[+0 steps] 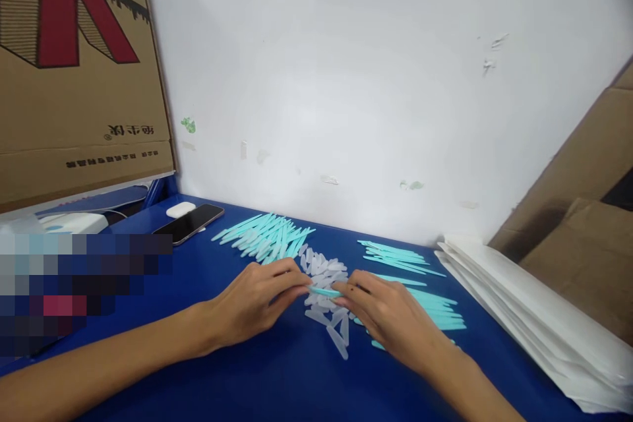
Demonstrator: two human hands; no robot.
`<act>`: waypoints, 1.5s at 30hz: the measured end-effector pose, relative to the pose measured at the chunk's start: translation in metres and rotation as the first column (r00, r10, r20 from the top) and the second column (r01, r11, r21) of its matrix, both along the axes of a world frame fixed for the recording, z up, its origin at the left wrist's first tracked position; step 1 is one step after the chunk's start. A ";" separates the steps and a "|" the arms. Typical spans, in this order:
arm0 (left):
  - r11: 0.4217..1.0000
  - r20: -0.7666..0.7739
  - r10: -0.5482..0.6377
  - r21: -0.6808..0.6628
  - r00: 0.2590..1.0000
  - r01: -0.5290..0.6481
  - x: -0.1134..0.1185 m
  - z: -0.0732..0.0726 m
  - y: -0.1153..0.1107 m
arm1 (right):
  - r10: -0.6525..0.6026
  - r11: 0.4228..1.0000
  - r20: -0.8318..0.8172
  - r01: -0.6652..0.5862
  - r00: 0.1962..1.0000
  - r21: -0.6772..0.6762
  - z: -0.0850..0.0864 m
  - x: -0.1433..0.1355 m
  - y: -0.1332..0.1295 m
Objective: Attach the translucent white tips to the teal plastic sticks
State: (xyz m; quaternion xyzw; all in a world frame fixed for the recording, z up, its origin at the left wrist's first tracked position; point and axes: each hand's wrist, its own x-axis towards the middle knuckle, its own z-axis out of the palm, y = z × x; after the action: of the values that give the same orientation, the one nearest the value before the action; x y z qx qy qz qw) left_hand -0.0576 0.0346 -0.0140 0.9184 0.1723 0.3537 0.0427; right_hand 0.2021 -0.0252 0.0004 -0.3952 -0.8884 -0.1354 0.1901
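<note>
Between my two hands lies a slim turquoise stick (325, 291), held level above the table. My left hand (260, 297) pinches its left end between thumb and fingers; whether a small cap is also in that pinch is hidden. Around the other end, the fingers of my right hand (383, 303) are closed. Beneath the stick spreads a loose heap of translucent whitish sleeve-like caps (321, 267). Beyond my left hand is a pile of turquoise sticks (267, 235), some with whitish ends. More turquoise sticks (438, 310) lie beside and partly under my right hand.
Another bunch of turquoise sticks (395, 256) lies farther back on the blue table (198, 382). A phone (190, 223) and a white case (180, 210) sit at left. White flat packaging (534, 316) lines the right edge. Cardboard boxes (84, 92) flank the white wall.
</note>
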 end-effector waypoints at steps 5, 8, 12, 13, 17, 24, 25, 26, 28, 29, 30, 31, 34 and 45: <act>1.000 -0.003 0.014 -0.009 1.000 -0.014 0.000 -0.002 0.004 | -0.019 0.999 -0.021 0.018 1.000 -0.033 0.001 0.001 0.000; 0.999 0.003 0.001 -0.038 1.000 -0.001 0.001 -0.003 0.003 | -0.015 1.000 -0.025 0.015 1.000 -0.018 0.001 0.001 0.000; 0.995 0.020 -0.053 -0.080 0.998 0.054 0.002 -0.003 -0.002 | 0.005 1.000 -0.016 -0.005 1.000 -0.004 -0.001 -0.005 -0.003; 0.994 0.013 -0.065 -0.092 0.998 0.066 0.002 -0.003 -0.003 | 0.008 1.000 -0.011 -0.008 1.000 0.002 -0.002 -0.006 -0.003; 0.991 0.011 -0.090 -0.103 0.996 0.091 0.001 -0.003 -0.006 | 0.017 0.999 0.006 -0.017 1.000 0.037 -0.003 -0.009 -0.005; 0.988 0.024 -0.099 -0.121 0.995 0.101 0.002 -0.003 -0.005 | 0.017 0.998 0.007 -0.017 1.000 0.055 -0.005 -0.009 -0.006; 0.985 0.039 -0.101 -0.134 0.994 0.105 0.003 -0.002 -0.006 | 0.019 0.998 0.002 -0.019 1.000 0.056 -0.006 -0.009 -0.006; 0.983 0.057 -0.099 -0.150 0.993 0.107 0.003 -0.001 -0.007 | 0.024 0.998 -0.007 -0.023 1.000 0.058 -0.006 -0.010 -0.006; 0.978 0.099 -0.089 -0.181 0.991 0.106 0.005 0.001 -0.010 | 0.035 0.998 -0.028 -0.033 0.999 0.060 -0.006 -0.012 -0.007; 0.976 0.118 -0.080 -0.192 0.990 0.102 0.006 0.002 -0.012 | 0.044 0.997 -0.036 -0.041 0.998 0.064 -0.006 -0.013 -0.007; 0.975 0.136 -0.071 -0.198 0.988 0.098 0.006 0.002 -0.013 | 0.056 0.996 -0.044 -0.053 0.997 0.071 -0.006 -0.014 -0.008; 0.975 0.146 -0.062 -0.203 0.987 0.092 0.007 0.002 -0.014 | 0.068 0.995 -0.053 -0.064 0.996 0.080 -0.006 -0.015 -0.008; 0.974 0.143 -0.054 -0.212 0.988 0.084 0.007 0.002 -0.015 | 0.088 0.994 -0.088 -0.081 0.992 0.077 -0.007 -0.017 -0.010; 0.999 -0.171 -0.033 -0.038 0.985 0.027 0.003 0.009 -0.016 | 0.045 0.999 -0.017 -0.045 0.999 0.013 -0.007 -0.011 -0.003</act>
State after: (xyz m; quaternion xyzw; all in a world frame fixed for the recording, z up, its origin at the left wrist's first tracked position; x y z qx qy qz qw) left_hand -0.0549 0.0183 -0.0048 0.9470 0.1678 0.2695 0.0491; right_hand 0.1914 -0.0280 -0.0064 -0.3750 -0.8946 -0.1334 0.2031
